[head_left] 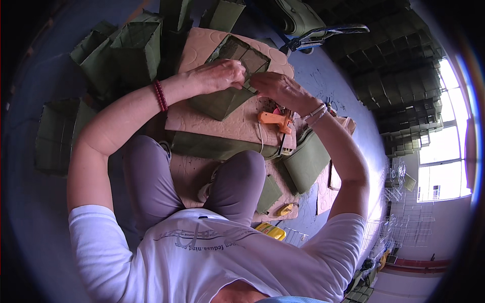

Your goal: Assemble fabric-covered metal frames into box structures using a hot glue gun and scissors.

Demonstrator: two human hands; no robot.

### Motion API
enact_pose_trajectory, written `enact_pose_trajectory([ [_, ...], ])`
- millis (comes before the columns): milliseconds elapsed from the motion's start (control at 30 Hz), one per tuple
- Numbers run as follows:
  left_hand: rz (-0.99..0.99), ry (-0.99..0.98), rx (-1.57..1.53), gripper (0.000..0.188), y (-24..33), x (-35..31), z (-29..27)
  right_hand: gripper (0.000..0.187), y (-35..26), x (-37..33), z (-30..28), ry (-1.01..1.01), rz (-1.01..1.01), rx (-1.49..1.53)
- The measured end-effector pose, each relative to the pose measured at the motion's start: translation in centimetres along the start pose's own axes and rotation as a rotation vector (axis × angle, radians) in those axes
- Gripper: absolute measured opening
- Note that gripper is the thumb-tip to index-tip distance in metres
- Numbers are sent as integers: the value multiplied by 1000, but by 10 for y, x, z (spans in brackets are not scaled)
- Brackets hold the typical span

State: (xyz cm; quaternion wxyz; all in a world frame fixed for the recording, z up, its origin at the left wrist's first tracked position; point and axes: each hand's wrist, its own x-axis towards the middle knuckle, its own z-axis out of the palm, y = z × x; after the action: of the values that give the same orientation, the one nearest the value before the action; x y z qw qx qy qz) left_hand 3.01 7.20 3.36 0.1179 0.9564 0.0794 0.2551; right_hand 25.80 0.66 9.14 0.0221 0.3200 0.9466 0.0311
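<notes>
A green fabric box with a wire frame stands tilted on a cardboard-covered work surface, its open top facing away from me. Over its opening my left hand is closed, thumb and fingers pinched together; what is between them is hidden. My right hand is closed at the box's right-hand rim, fingertips pressed to the edge. The two hands nearly meet. Just below my right hand lies an orange glue gun with a pale cord.
Several green boxes stand at the far left, another box nearer. Rolled green material lies right of my knees, by a yellow container. A blue cart is at the back; stacked green boxes rise at right.
</notes>
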Motion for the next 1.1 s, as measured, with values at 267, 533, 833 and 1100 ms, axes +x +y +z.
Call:
enact_pose_trajectory([
  [267,11,160,127,12,10,-10,16,33,7,-10,12,210,106,-154],
  [533,-149,125,114,11,2,10,25,24,24,16,-8,53,16,-478],
  [833,-64,406,321,12,43,-28,3,47,-69,-2,55,574,339,-37],
  [1100,-52,372,31,10,7,-5,28,31,-32,-4,35,248,313,-6],
])
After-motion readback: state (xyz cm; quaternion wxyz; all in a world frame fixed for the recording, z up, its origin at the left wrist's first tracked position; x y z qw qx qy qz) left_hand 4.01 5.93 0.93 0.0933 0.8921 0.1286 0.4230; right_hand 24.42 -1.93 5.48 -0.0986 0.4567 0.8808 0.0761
